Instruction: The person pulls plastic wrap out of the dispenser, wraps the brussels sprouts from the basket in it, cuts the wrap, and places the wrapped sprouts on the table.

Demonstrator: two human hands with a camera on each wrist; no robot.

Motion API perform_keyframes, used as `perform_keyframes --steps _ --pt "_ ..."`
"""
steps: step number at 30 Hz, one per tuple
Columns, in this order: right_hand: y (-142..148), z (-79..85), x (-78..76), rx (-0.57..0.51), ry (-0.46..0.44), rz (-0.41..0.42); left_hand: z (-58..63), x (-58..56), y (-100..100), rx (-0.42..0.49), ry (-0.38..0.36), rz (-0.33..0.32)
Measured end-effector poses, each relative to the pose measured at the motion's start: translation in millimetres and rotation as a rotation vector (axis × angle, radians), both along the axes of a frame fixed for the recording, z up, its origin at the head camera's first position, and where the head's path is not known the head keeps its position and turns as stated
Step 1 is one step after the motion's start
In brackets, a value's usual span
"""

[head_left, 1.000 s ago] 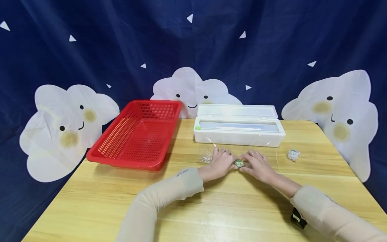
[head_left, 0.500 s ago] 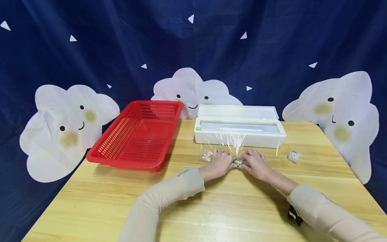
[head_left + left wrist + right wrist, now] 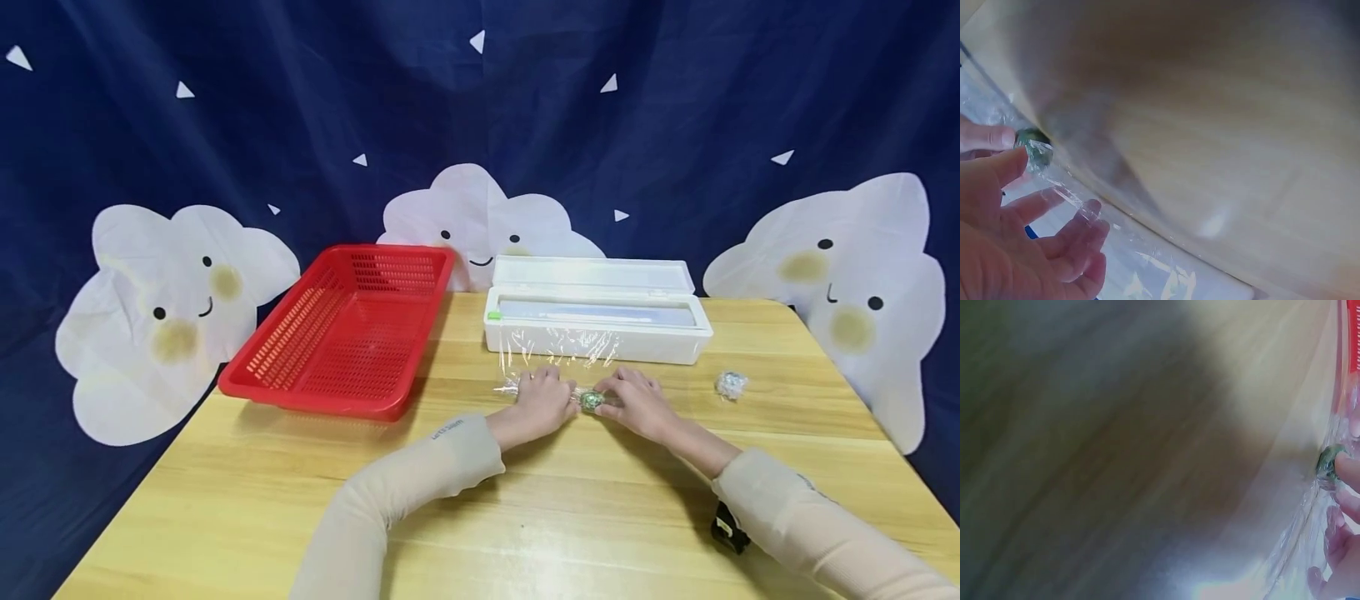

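Observation:
Between the two hands lies a small rounded green patterned thing (image 3: 591,401), wrapped in clear cling film (image 3: 1072,197). The right hand (image 3: 637,407) holds it, thumb on the near side, fingers on the far side. Just left of it, the left hand (image 3: 538,403) has its thumb and loosely curled fingers about the film edge. Its thumb tip overlaps the green thing in the left wrist view, and film lies across its fingertips. The film stretches back to a white dispenser box (image 3: 600,340) with its lid up. Crumpled film (image 3: 507,389) shows left of the left hand.
A red perforated basket (image 3: 386,408) stands at the back left of the wooden table (image 3: 480,533). To the right of the hands sits a small film-wrapped ball (image 3: 731,385). The dispenser has a green tab (image 3: 493,316) at its left end. A cloud-printed blue curtain hangs behind.
The film was drawn into tight pleats toward the green thing half a second ago and lies looser now. The left hand has shifted slightly left, off the green thing; the right hand stays at it.

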State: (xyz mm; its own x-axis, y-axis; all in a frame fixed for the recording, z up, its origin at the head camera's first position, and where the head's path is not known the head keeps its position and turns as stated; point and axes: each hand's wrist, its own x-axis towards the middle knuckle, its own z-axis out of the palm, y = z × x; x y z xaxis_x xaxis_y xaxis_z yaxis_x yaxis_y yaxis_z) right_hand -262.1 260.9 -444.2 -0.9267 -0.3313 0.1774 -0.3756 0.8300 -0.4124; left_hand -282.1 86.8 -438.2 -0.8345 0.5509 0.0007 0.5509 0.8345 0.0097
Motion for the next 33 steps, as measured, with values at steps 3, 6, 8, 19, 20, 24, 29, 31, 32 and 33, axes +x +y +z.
perform_keyframes --steps 3,6,8,19,20,24,29,31,32,33 --pt "1.4 0.4 -0.5 -0.018 -0.027 -0.002 2.4 -0.9 -2.8 0.025 -0.025 0.01" --pt "2.9 0.3 -1.4 -0.03 -0.048 0.004 3.8 -3.5 -6.2 0.099 -0.038 0.015" --pt "3.9 0.4 -2.2 -0.043 -0.053 0.011 6.0 -6.1 -9.5 0.173 -0.022 0.025" --pt "11.7 -1.4 -2.0 -0.03 -0.043 0.032 32.4 -41.6 -30.1 0.699 0.242 0.191" --pt "12.2 -1.9 -2.0 -0.028 -0.046 0.032 33.7 -46.1 -31.4 0.726 0.257 0.214" --pt "12.9 -2.8 -2.2 -0.019 -0.056 0.036 32.1 -62.2 -37.9 0.812 0.258 0.318" --pt "11.9 -2.8 -2.5 -0.007 -0.049 0.05 22.0 -77.8 -48.4 0.899 0.17 0.425" --pt "11.5 -3.0 -2.4 -0.004 -0.048 0.053 18.7 -81.9 -52.7 0.914 0.129 0.466" --pt "11.5 -3.3 -2.5 -0.002 -0.049 0.054 17.2 -83.3 -54.7 0.913 0.103 0.485" --pt "11.5 -3.4 -2.3 0.0 -0.049 0.055 16.1 -84.1 -56.4 0.907 0.075 0.504"
